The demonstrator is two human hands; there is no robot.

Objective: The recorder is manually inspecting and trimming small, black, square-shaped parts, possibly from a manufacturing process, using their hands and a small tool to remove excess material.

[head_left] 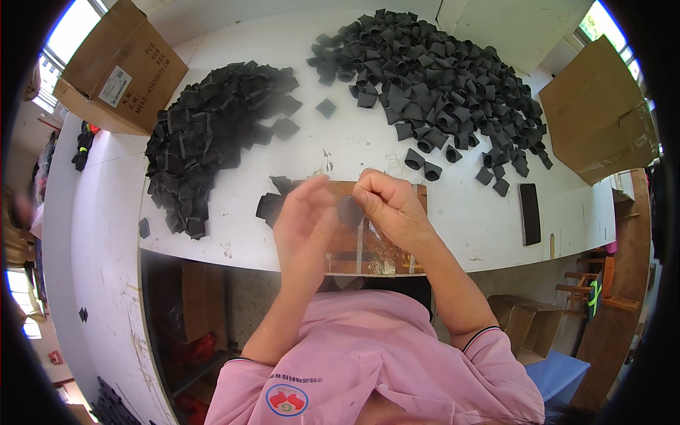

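In front of my chest, my right hand [393, 209] pinches a small dark grey fabric piece [348, 212] between thumb and fingertips. Just left of it, my left hand [306, 218] is blurred by motion, its thumb apart from the loosely stretched fingers, and I see nothing held in it. Both hands are over a worn brown board [419, 195] at the table's near edge, which has strips of clear tape on it. A few black fabric pieces [269, 207] lie beside my left hand, partly hidden by it.
A pile of flat black pieces [191, 142] covers the table's left side. Rolled, tube-like dark pieces [432, 78] form a larger heap at the far right. Cardboard boxes stand at left [124, 67] and right [598, 110]. A black phone [529, 214] lies on the white table [474, 227].
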